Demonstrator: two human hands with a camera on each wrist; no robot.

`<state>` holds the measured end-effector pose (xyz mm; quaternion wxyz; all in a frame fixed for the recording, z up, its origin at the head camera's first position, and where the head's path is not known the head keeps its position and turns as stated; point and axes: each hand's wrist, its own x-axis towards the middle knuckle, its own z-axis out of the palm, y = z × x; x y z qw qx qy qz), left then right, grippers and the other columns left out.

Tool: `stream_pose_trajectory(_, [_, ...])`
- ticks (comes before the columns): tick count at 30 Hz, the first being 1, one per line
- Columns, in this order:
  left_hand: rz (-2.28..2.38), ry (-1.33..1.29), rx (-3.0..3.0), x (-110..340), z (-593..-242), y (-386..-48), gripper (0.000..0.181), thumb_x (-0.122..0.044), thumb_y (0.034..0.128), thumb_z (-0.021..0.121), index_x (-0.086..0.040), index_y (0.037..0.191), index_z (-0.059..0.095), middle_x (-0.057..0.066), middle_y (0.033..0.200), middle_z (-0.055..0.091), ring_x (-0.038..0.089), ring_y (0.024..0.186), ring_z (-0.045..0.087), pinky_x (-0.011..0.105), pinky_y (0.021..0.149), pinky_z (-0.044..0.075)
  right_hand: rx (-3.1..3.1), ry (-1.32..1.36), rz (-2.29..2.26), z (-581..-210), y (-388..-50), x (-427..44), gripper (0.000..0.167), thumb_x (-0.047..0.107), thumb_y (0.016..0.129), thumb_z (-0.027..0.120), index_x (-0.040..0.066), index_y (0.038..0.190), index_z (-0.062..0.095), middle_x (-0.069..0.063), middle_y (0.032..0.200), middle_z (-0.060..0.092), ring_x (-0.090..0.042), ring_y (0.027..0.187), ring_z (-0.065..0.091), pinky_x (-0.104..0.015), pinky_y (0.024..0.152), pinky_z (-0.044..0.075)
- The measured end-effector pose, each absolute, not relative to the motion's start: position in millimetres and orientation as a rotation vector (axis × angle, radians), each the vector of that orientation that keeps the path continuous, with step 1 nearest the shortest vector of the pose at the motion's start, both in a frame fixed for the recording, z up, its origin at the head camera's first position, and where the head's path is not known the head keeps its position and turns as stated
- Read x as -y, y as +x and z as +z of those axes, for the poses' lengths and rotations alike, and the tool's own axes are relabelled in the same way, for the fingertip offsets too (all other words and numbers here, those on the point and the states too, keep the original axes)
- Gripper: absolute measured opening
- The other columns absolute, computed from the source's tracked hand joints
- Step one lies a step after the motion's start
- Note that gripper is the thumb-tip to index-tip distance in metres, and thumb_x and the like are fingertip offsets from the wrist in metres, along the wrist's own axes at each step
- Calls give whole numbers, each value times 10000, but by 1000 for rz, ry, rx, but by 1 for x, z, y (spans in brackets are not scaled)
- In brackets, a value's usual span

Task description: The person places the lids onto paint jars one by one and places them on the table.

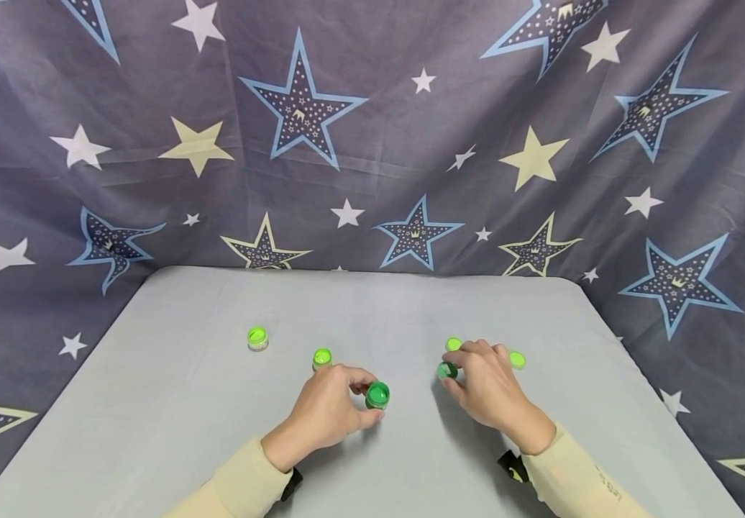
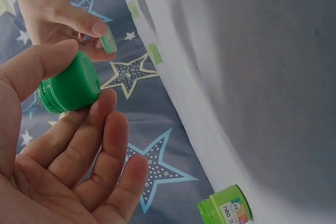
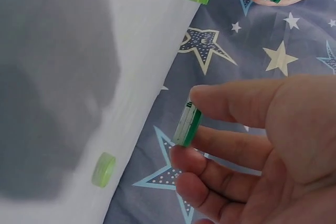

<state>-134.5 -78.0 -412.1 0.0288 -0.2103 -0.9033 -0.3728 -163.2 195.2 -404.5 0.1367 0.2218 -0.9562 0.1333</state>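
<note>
Between thumb and fingers my left hand (image 1: 328,407) holds a small dark green paint jar (image 1: 377,395), its top uncovered and green paint showing inside. In the left wrist view the same jar (image 2: 73,83) is gripped around its side. My right hand (image 1: 490,385) pinches a dark green lid (image 1: 447,370) by its edge; the right wrist view shows this lid (image 3: 187,124) from the side, between thumb and fingers. The two hands are apart, jar on the left and lid on the right. Just beyond my left hand stands an uncovered light green paint jar (image 1: 322,357), partly hidden by it.
Farther left on the grey table (image 1: 172,403) stands another uncovered light green jar (image 1: 257,338). Two light green lids lie near my right hand: one lid (image 1: 453,344) beyond its fingers, another lid (image 1: 517,360) to its right. A star-patterned cloth (image 1: 372,144) hangs behind the table.
</note>
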Motion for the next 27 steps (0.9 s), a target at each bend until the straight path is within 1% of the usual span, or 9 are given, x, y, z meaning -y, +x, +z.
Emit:
stream_pose_trajectory(9, [-1147,-653,2772,77,-411,-132,244,-225,747,927,-232,945,784,-178,847,676,127,847,657,302,753,498,2739,681,401,-396,-156,-188,303,181,801,874,70,1069,785,-17,977,717,-206,875,582,-383,752,323])
stream_pose_trajectory(18, [-1138,-651,2767,76,-413,-130,241,-232,739,933,-244,927,782,-190,827,665,109,831,649,291,735,491,2682,734,476,-390,-151,-181,281,181,799,878,78,1045,792,53,862,654,-145,807,536,-357,750,306])
stream_pose_trajectory(27, [-1147,-672,2777,76,-412,-128,238,-229,748,928,-243,938,786,-183,842,661,91,840,633,287,739,492,2685,778,477,-382,-144,-174,299,217,808,878,116,1076,791,81,880,648,-121,834,541,-347,766,307])
